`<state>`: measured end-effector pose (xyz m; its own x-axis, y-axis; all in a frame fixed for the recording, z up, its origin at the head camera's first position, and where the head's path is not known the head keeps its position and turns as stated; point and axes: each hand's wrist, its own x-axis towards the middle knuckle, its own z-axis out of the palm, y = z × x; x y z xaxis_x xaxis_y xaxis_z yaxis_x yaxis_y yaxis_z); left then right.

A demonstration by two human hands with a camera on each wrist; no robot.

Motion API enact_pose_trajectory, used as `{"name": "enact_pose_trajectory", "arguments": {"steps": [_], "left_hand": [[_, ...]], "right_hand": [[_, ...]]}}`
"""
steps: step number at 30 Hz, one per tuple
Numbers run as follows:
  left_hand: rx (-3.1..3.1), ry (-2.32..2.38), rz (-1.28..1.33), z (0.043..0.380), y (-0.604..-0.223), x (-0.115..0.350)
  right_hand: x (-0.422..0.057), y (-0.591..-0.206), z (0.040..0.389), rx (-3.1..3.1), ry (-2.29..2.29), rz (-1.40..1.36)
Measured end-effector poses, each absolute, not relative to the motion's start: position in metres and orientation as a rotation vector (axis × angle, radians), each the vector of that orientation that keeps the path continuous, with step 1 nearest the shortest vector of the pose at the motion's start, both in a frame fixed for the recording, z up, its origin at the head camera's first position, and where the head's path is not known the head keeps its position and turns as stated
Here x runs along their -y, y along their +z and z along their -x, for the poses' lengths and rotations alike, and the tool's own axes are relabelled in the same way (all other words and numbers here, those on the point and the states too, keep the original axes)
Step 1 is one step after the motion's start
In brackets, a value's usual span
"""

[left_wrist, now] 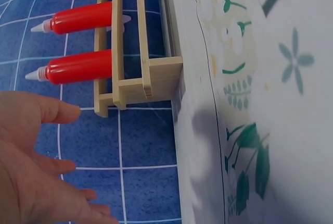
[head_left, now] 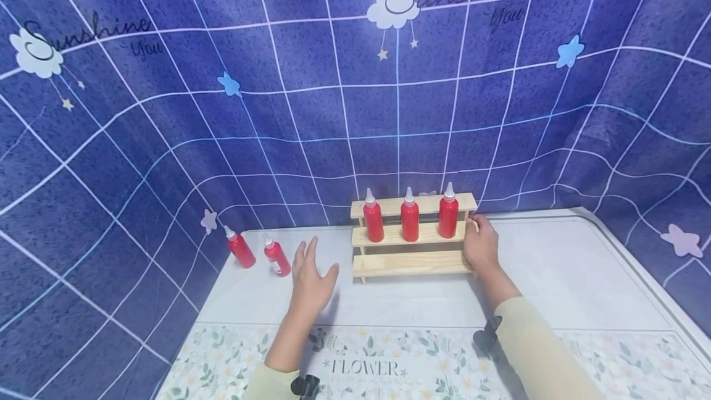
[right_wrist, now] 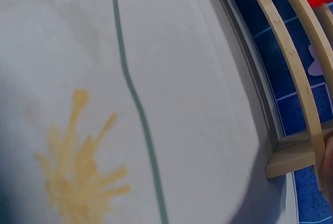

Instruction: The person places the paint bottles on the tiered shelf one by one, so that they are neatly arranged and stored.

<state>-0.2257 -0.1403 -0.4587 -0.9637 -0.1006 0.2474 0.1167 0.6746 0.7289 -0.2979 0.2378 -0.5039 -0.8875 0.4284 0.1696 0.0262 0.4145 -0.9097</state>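
Note:
A stepped wooden rack (head_left: 411, 262) stands near the back of the table. Three red squeeze bottles with pale pointed caps are upright on its middle tier: a left one (head_left: 374, 222), a centre one (head_left: 410, 222) and a right one (head_left: 448, 218). My right hand (head_left: 482, 245) grips the rack's right end; in the right wrist view only a bit of finger (right_wrist: 328, 169) shows against the wood. My left hand (head_left: 313, 279), fingers spread and holding nothing, is between the rack and a red bottle (head_left: 278, 258). Farther left is another red bottle (head_left: 241, 249).
A purple-blue gridded cloth (head_left: 311, 116) hangs behind the table and along both sides. White covering (head_left: 544, 264) lies on the table, with a floral band (head_left: 400, 357) along the front. The table's raised edge (head_left: 600, 233) runs at the right.

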Motion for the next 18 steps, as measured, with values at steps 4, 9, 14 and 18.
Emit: {"name": "enact_pose_trajectory", "arguments": {"steps": [4, 9, 14, 18], "left_hand": [[2.625, -1.170, -0.013, 0.226, -0.459, 0.143], [2.629, -1.193, -0.063, 0.228, -0.459, 0.147], [2.615, -1.205, -0.091, 0.231, -0.459, 0.152], [2.603, -1.214, -0.105, 0.233, -0.460, 0.154]], "right_hand": [[-0.237, -0.504, 0.297, 2.294, 1.480, 0.395], [-0.238, -0.504, 0.297, 2.298, 1.484, 0.399], [-0.238, -0.504, 0.298, 2.303, 1.485, 0.395], [-0.239, -0.503, 0.298, 2.300, 1.482, 0.388]]}}
